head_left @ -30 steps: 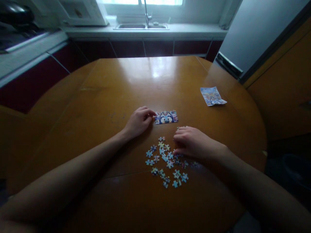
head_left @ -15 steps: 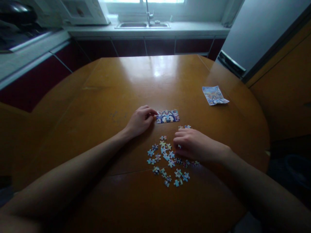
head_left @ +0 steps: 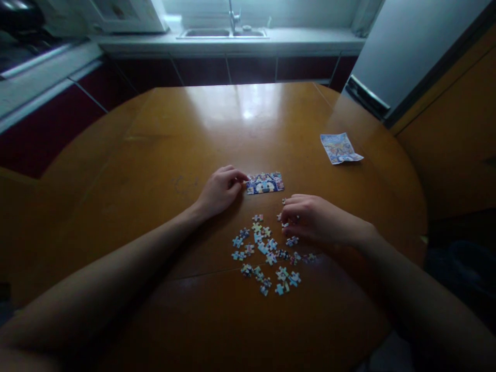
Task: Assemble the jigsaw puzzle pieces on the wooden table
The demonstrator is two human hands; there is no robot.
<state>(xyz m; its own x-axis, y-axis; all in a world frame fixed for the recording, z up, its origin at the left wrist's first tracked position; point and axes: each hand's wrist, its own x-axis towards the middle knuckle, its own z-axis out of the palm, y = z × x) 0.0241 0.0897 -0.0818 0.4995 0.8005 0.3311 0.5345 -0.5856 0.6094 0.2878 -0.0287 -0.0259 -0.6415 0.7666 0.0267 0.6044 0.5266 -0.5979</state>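
Observation:
A joined strip of jigsaw puzzle [head_left: 265,184] lies flat on the table, showing a blue and white cartoon face. At its left edge my left hand [head_left: 220,190] rests on the tabletop, with bent thumb and fingertips closed on the puzzle's border. My right hand [head_left: 310,217] is just above loose puzzle pieces, right of the heap. Its thumb and curled fingers are apart, with a small piece [head_left: 285,225] showing at the gap; the hand covers other pieces. Several loose jigsaw pieces [head_left: 262,248] are spread nearer to me, mostly light blue and yellowish.
The brown wooden table [head_left: 186,139] has rounded sides. A creased picture sheet [head_left: 340,149] lies toward its right side. Beyond the table are a counter with a sink [head_left: 207,34], a stove [head_left: 31,54] at left and a grey refrigerator [head_left: 418,51] at right.
My right hand has shifted slightly away from me and to the right, uncovering pieces by its thumb. My left hand stays at the puzzle's edge. The whole view has shifted slightly.

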